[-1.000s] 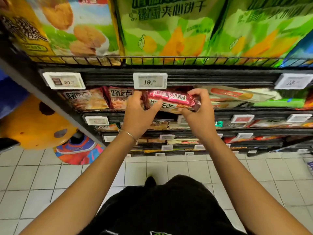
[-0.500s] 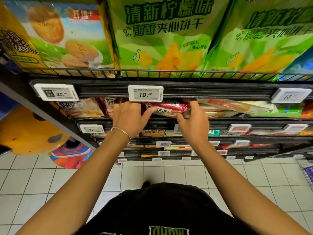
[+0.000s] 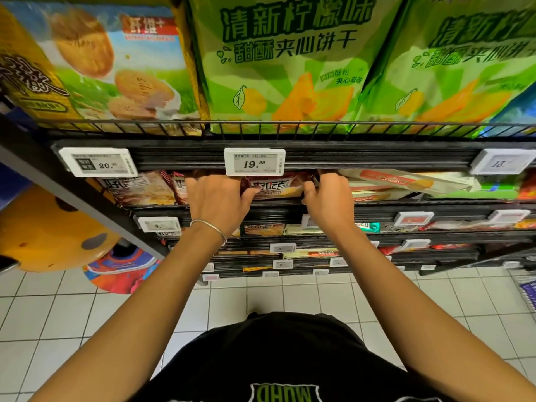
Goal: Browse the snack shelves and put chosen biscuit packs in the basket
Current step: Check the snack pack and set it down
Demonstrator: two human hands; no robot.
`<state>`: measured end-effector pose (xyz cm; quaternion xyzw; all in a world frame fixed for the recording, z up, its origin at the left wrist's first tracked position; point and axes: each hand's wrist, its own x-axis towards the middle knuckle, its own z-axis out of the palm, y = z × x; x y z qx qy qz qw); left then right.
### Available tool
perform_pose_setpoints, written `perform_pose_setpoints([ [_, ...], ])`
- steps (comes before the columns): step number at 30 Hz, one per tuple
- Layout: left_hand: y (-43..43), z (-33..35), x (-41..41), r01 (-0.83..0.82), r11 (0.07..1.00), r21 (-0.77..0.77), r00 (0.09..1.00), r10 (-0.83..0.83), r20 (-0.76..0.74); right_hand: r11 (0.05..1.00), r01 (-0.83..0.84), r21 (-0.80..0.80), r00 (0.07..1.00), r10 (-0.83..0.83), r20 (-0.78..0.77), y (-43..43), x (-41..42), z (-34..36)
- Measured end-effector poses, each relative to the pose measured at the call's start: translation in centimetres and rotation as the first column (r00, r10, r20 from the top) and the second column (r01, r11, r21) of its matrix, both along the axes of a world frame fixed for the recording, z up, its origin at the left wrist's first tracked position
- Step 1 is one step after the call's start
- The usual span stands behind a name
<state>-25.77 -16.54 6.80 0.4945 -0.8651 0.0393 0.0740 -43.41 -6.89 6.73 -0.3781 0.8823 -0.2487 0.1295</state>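
A red biscuit pack (image 3: 275, 188) lies on the second shelf, just under the 19.99 price tag (image 3: 254, 161). My left hand (image 3: 216, 200) holds the pack's left end, thumb on its front. My right hand (image 3: 329, 197) holds the right end, with its fingertips hidden inside the shelf. Both arms reach forward from below. More packs of the same kind (image 3: 139, 188) lie to the left of my left hand. Only a corner of a wire basket (image 3: 526, 288) shows at the right edge.
Large green lemon biscuit bags (image 3: 287, 62) and a yellow-blue biscuit bag (image 3: 95, 62) stand behind a wire rail (image 3: 290, 129) on the top shelf. Lower shelves (image 3: 406, 227) hold flat packs. A yellow figure (image 3: 43, 230) stands on the tiled floor (image 3: 72, 314) at left.
Both hands moved the red pack from in front of the shelf back into it, under the price tag. The view tilted up and closer.
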Motion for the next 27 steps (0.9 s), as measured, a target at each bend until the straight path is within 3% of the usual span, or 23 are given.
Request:
perform_pose_setpoints([
  [7, -0.7, -0.6, -0.5, 0.055, 0.998, 0.036, 0.986, -0.049, -0.161, 0.997, 0.065, -0.029, 0.998, -0.066, -0.013, -0.2, 0.8, 0.2],
  [11, -0.2, -0.5, -1.0, 0.039, 0.997, 0.066, 0.986, -0.028, -0.162, 0.996, 0.009, 0.085, 0.992, 0.001, -0.123, -0.2, 0.8, 0.6],
  [14, 0.2, -0.6, -1.4, 0.021, 0.997, 0.075, 0.986, -0.009, -0.166, 0.993, -0.055, 0.104, 0.993, 0.065, -0.098, -0.3, 0.8, 0.9],
  [18, 0.0, -0.7, -1.6, -0.002, 0.995, 0.095, 0.989, 0.015, -0.144, 0.985, -0.011, -0.17, 0.998, 0.0, -0.065, 1.5, 1.3, -0.2],
  [21, -0.1, -1.0, -2.0, -0.01, 0.994, 0.106, 0.987, 0.027, -0.159, 0.913, 0.05, -0.406, 0.997, -0.025, 0.069, 3.9, 1.3, -1.2],
  [24, 0.1, -1.5, -2.5, -0.013, 0.992, 0.122, 0.974, 0.041, -0.224, 0.845, 0.116, -0.521, 0.983, -0.02, 0.185, 5.9, 0.2, -1.4],
  [27, 0.7, -2.0, -2.8, -0.05, 0.992, 0.117, 0.957, 0.081, -0.279, 0.767, 0.32, -0.556, 0.913, -0.092, 0.398, 6.9, -1.1, -1.1],
])
